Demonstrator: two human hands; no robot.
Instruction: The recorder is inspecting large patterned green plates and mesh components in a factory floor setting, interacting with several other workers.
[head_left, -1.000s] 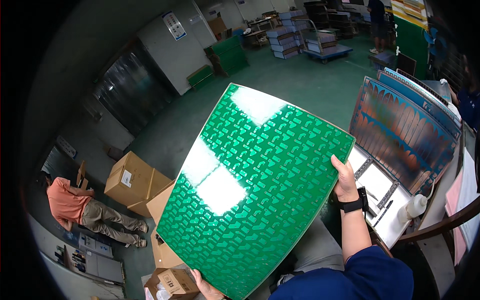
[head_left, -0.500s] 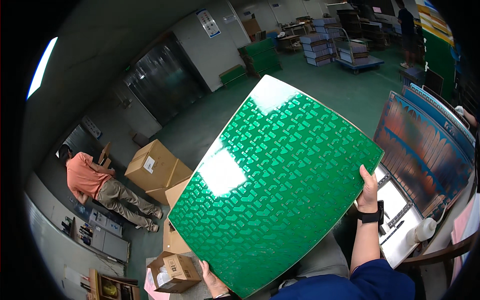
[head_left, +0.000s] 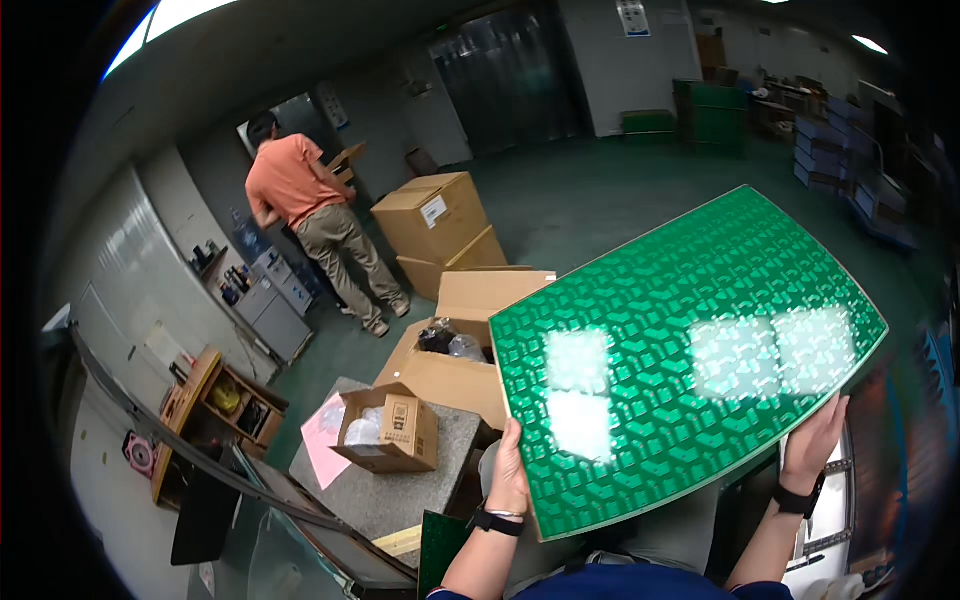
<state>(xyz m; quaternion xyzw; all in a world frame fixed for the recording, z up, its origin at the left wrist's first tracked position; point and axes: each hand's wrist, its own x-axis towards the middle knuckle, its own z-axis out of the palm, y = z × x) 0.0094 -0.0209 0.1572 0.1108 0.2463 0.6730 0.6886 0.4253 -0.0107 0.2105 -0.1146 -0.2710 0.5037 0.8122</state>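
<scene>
A large green circuit board panel (head_left: pixel 650 390) with rows of small repeated shapes spans the view in front of me, tilted, with bright light patches reflected on its glossy face. My left hand (head_left: pixel 509 472) is closed on its lower left edge, the fingers mostly hidden behind it. Along the lower right edge, my right hand (head_left: pixel 815 442) grips the same panel, with its fingers partly hidden. Both wrists wear dark bands. Part of my lap shows beneath the panel.
Left of the panel, a small open carton (head_left: pixel 408 425) with white plastic inside stands on a grey speckled table (head_left: pixel 400 483) beside a pink sheet (head_left: pixel 325 440). Behind are a larger open carton (head_left: pixel 485 293) and stacked boxes (head_left: pixel 430 215). A person (head_left: pixel 310 205) stands at the far left.
My view has swung left. The panel has turned clockwise to lie more level, and both hands still hold its edges. The left hand shows more fully now.
</scene>
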